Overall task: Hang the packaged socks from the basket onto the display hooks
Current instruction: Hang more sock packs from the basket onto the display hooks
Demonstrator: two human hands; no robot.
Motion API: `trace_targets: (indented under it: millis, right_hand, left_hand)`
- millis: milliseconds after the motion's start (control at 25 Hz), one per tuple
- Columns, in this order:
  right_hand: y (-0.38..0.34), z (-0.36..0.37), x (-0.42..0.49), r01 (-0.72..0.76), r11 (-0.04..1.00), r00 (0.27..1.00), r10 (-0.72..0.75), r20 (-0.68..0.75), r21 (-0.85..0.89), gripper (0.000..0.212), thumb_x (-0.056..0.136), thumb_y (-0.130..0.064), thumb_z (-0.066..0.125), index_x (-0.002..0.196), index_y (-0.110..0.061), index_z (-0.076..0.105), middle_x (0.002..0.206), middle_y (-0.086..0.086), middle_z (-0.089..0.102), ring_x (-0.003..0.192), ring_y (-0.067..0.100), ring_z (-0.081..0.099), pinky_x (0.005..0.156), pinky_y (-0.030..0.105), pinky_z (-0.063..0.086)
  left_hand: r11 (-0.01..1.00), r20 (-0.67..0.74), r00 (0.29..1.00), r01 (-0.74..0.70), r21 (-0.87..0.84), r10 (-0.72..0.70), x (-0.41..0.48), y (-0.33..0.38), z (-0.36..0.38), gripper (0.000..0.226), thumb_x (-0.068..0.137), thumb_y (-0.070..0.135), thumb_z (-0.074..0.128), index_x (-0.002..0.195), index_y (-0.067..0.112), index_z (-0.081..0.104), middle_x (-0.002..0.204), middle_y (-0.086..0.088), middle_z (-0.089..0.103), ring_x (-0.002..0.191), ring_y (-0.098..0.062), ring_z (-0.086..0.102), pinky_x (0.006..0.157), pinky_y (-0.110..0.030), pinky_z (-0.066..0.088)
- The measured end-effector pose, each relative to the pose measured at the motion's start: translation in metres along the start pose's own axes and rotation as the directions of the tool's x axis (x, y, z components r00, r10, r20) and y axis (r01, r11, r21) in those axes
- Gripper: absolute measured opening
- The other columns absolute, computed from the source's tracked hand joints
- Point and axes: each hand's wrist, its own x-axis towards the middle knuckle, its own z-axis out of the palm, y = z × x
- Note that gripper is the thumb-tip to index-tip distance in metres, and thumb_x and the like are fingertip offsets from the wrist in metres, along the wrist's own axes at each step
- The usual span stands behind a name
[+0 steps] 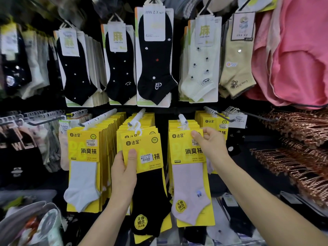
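Inspector: Handling of the black sock pack (150,192)?
Clerk: Judged light, with a stiff card and a soft sock. Left hand (123,173) grips the card's edge, thumb on the front. Its plastic loop (138,129) is at the middle hook (140,114); cannot tell if it is threaded. Best held on the card.
Inspector: Right hand (211,148)?
Clerk: Pinches the top corner of the hanging pink sock pack (190,189).
Inspector: Room?
Clerk: Crowded dark wall: white sock packs (83,178) left, hangers (301,139) right, hooks close together

Yellow-carded black sock pack (147,176) upright, hanger touching the middle hook (137,119).
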Motion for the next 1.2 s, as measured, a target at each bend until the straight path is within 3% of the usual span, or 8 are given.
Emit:
trace_targets:
  millis: [160, 280, 400, 480, 720, 920, 1080, 1200]
  right_hand:
    - [-0.002, -0.004, -0.001, 0.032, 0.996, 0.999, -0.031, -0.022, 0.085, 0.016, 0.088, -0.028, 0.063, 0.083, -0.012, 0.061, 0.085, 0.022, 0.068, 0.081, 0.050, 0.060, 0.071, 0.055, 0.053]
    - [-0.004, -0.008, 0.001, -0.009, 0.994, 1.000, 0.011, -0.019, 0.106, 0.025, 0.086, -0.029, 0.064, 0.083, -0.005, 0.061, 0.080, 0.031, 0.061, 0.067, 0.031, 0.053, 0.067, 0.046, 0.049]
    - [-0.003, -0.006, 0.003, -0.088, 0.987, 0.996, 0.087, 0.013, 0.133, 0.030, 0.085, -0.028, 0.066, 0.085, 0.002, 0.060, 0.076, 0.018, 0.062, 0.071, 0.027, 0.055, 0.072, 0.057, 0.052]
    - [0.000, -0.003, 0.006, -0.101, 0.989, 0.995, 0.101, 0.010, 0.109, 0.031, 0.085, -0.028, 0.065, 0.086, 0.002, 0.060, 0.081, 0.024, 0.064, 0.071, 0.026, 0.054, 0.074, 0.058, 0.051]
    - [0.010, 0.008, 0.017, -0.026, 0.997, 0.997, 0.021, -0.081, -0.066, 0.017, 0.087, -0.032, 0.063, 0.073, -0.024, 0.058, 0.086, 0.011, 0.071, 0.087, 0.027, 0.066, 0.063, 0.029, 0.049]
    - [0.015, 0.013, 0.027, -0.060, 0.988, 0.994, 0.046, -0.101, -0.140, 0.015, 0.087, -0.034, 0.062, 0.078, -0.023, 0.057, 0.085, 0.008, 0.068, 0.085, 0.024, 0.063, 0.057, 0.024, 0.041]
    - [0.017, 0.004, 0.015, 0.020, 0.994, 0.951, -0.051, -0.304, -0.104, 0.027, 0.082, -0.038, 0.066, 0.098, -0.020, 0.054, 0.090, -0.008, 0.056, 0.088, 0.014, 0.056, 0.070, 0.024, 0.043]
    - [0.009, 0.007, -0.003, 0.155, 0.988, 0.984, -0.153, -0.088, 0.014, 0.025, 0.077, -0.039, 0.071, 0.082, -0.025, 0.051, 0.076, -0.009, 0.053, 0.069, 0.006, 0.050, 0.061, 0.011, 0.042]
  left_hand:
    - [1.000, 0.004, 1.000, -0.007, -0.021, 0.007, -0.001, 0.000, 0.000, 0.020, 0.089, 0.043, 0.046, 0.100, 0.032, 0.057, 0.094, 0.016, 0.065, 0.081, 0.015, 0.060, 0.059, -0.003, 0.045]
    - [0.999, 0.017, 1.000, -0.024, -0.023, 0.025, -0.003, 0.001, 0.002, 0.021, 0.089, 0.043, 0.045, 0.100, 0.031, 0.058, 0.095, 0.016, 0.065, 0.082, 0.015, 0.060, 0.060, -0.001, 0.043]
    - [0.999, 0.024, 0.999, -0.030, -0.024, 0.031, -0.004, 0.003, 0.004, 0.022, 0.085, 0.047, 0.045, 0.096, 0.032, 0.058, 0.095, 0.015, 0.066, 0.083, 0.013, 0.060, 0.060, -0.003, 0.044]
    - [0.999, 0.019, 0.999, -0.027, -0.018, 0.027, -0.004, 0.003, 0.002, 0.026, 0.083, 0.050, 0.045, 0.096, 0.032, 0.058, 0.096, 0.014, 0.066, 0.084, 0.011, 0.061, 0.061, -0.006, 0.046]
    - [0.999, 0.008, 1.000, -0.030, -0.011, 0.030, -0.002, 0.003, -0.003, 0.025, 0.084, 0.049, 0.045, 0.096, 0.032, 0.058, 0.096, 0.012, 0.067, 0.084, 0.009, 0.062, 0.063, -0.009, 0.048]
    - [0.999, 0.055, 0.998, -0.029, -0.023, 0.030, -0.003, 0.006, 0.011, 0.025, 0.084, 0.049, 0.044, 0.096, 0.032, 0.057, 0.100, 0.011, 0.066, 0.094, -0.004, 0.063, 0.075, -0.024, 0.049]
    - [0.998, 0.100, 0.994, -0.026, -0.064, 0.032, -0.007, 0.008, 0.024, 0.029, 0.084, 0.048, 0.045, 0.101, 0.029, 0.058, 0.103, 0.008, 0.067, 0.095, -0.005, 0.063, 0.071, -0.017, 0.050]
    - [0.996, 0.137, 0.989, -0.039, -0.078, 0.050, -0.011, 0.009, 0.035, 0.034, 0.085, 0.046, 0.046, 0.108, 0.023, 0.058, 0.105, 0.010, 0.067, 0.095, -0.001, 0.063, 0.072, -0.014, 0.050]
